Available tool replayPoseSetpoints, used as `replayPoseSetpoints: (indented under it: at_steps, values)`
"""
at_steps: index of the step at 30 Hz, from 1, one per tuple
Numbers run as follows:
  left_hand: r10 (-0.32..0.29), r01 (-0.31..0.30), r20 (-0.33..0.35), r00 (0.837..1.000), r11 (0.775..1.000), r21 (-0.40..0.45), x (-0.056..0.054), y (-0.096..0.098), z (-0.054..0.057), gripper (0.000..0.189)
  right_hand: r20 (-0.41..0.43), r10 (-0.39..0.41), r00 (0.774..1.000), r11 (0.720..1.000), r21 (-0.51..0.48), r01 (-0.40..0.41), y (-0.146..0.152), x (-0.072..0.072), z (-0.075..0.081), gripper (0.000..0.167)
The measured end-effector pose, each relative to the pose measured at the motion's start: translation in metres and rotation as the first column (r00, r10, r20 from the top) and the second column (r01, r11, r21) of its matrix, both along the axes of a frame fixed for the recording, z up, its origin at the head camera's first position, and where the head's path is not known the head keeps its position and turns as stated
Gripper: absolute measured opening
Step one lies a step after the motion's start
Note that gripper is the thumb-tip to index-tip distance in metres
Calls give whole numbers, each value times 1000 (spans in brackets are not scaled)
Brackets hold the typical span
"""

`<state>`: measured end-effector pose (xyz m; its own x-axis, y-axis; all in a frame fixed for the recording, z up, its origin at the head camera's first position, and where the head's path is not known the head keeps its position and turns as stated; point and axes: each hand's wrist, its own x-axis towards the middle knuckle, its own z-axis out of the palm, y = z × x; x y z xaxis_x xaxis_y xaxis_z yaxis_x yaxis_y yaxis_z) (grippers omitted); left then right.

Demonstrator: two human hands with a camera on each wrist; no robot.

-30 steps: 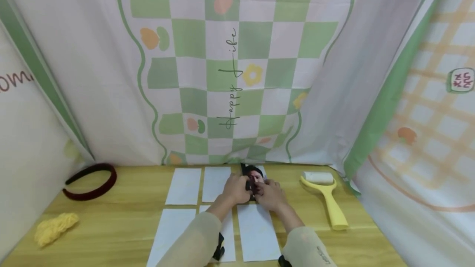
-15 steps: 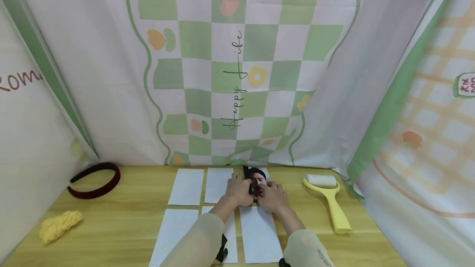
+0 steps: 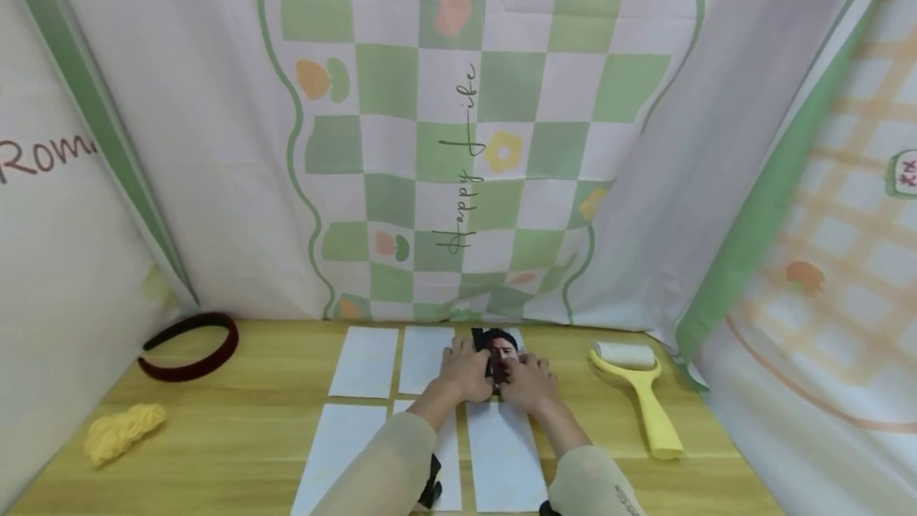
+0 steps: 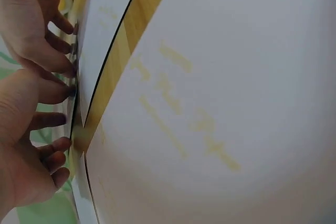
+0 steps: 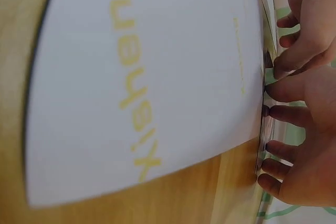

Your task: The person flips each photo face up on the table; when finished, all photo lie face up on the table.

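Note:
A photo print (image 3: 505,345) of a person's head lies flat at the back of the table, in the right column of cards. My left hand (image 3: 466,370) rests its fingertips on the print's left side. Opposite it, my right hand (image 3: 528,383) presses its fingertips on the lower right part, thumbs close together. In the left wrist view the left hand (image 4: 26,145) is the lower one, its fingers fairly straight and touching the sheet edge-on. The right wrist view has the right hand (image 5: 304,140) in much the same pose. Part of the print is hidden under both hands.
White cards lie in two rows, among them a back left card (image 3: 364,362) and a front right card (image 3: 505,456). A lint roller (image 3: 645,396) lies to the right. A dark red headband (image 3: 192,349) and yellow yarn (image 3: 123,432) are at left. A checkered curtain (image 3: 458,142) hangs behind.
The head view has shifted a little, so everything appears slightly farther right. Both hands stay on the photo print with hardly any movement of their own.

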<state>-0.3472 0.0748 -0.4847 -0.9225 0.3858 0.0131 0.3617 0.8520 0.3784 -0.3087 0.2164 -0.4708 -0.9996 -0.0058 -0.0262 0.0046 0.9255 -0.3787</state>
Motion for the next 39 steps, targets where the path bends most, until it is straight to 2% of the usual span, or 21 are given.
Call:
replayPoseSetpoints:
  at_steps: [4, 7, 9, 11, 12, 13, 14, 16, 17, 19, 21, 22, 23, 24, 26, 29, 30, 32, 34, 36, 39]
  values:
    - [14, -14, 0, 1000, 998, 53, -3, -6, 1, 58, -39, -23, 999, 999, -29, 22, -2, -3, 0, 51]
    - [30, -29, -13, 999, 998, 59, -6, -16, 3, 65, -113, -58, 992, 994, -93, 48, -6, -4, 2, 50]
    - [31, -30, -15, 999, 999, 39, -8, -25, 6, 66, -165, -75, 983, 982, -186, 44, -11, -6, 4, 48]
    - [23, -23, -2, 1000, 1000, 14, -11, -34, 9, 67, -158, -94, 983, 942, -335, 36, -18, -8, 7, 46]
    - [16, -16, 19, 1000, 1000, 4, -12, -39, 11, 67, -136, -105, 985, 907, -419, 39, -21, -9, 9, 46]
    - [10, -10, 25, 1000, 1000, -11, -13, -44, 13, 66, -92, -107, 990, 853, -521, 43, -25, -9, 11, 47]
    - [1, 0, 40, 999, 1000, -26, -15, -48, 14, 67, -47, -106, 993, 786, -616, 55, -28, -10, 13, 48]
    - [-14, 18, 69, 998, 998, -53, -17, -57, 16, 68, 55, -89, 995, 635, -766, 99, -34, -10, 19, 50]
    - [-23, 28, 83, 996, 997, -69, -18, -61, 17, 69, 93, -73, 993, 557, -822, 118, -36, -10, 21, 52]
    - [-31, 42, 106, 994, 994, -102, -21, -70, 18, 72, 148, -16, 989, 424, -894, 141, -40, -9, 25, 56]
    - [-35, 56, 153, 988, 989, -134, -23, -77, 18, 77, 167, 57, 984, 352, -926, 137, -43, -8, 27, 61]
    - [-34, 60, 176, 984, 988, -145, -23, -80, 20, 79, 178, 87, 980, 327, -934, 141, -45, -7, 28, 63]
    - [-32, 63, 194, 980, 986, -157, -23, -82, 21, 81, 184, 117, 976, 307, -941, 141, -46, -7, 27, 65]
    - [-27, 61, 211, 977, 985, -160, -22, -84, 23, 82, 185, 142, 972, 298, -945, 136, -48, -6, 28, 66]
    - [-19, 60, 242, 970, 985, -163, -20, -88, 27, 84, 186, 175, 967, 284, -950, 131, -50, -5, 27, 56]
    - [-9, 46, 253, 967, 989, -143, -18, -91, 30, 88, 170, 182, 968, 255, -959, 120, -55, -7, 27, 12]
    - [-3, 39, 254, 967, 990, -138, -19, -91, 30, 89, 167, 180, 969, 246, -962, 120, -56, -7, 28, 5]
    - [8, 28, 256, 967, 990, -137, -20, -93, 29, 91, 166, 186, 968, 224, -967, 123, -58, -8, 28, 25]
    - [20, 18, 253, 967, 989, -148, -22, -94, 26, 90, 183, 185, 966, 208, -968, 144, -61, -9, 27, 34]
    - [35, 7, 253, 967, 987, -162, -22, -96, 24, 88, 227, 171, 959, 195, -962, 193, -63, -10, 28, 37]
    - [45, -1, 250, 967, 984, -176, -21, -98, 23, 86, 284, 148, 947, 189, -948, 254, -66, -10, 29, 22]
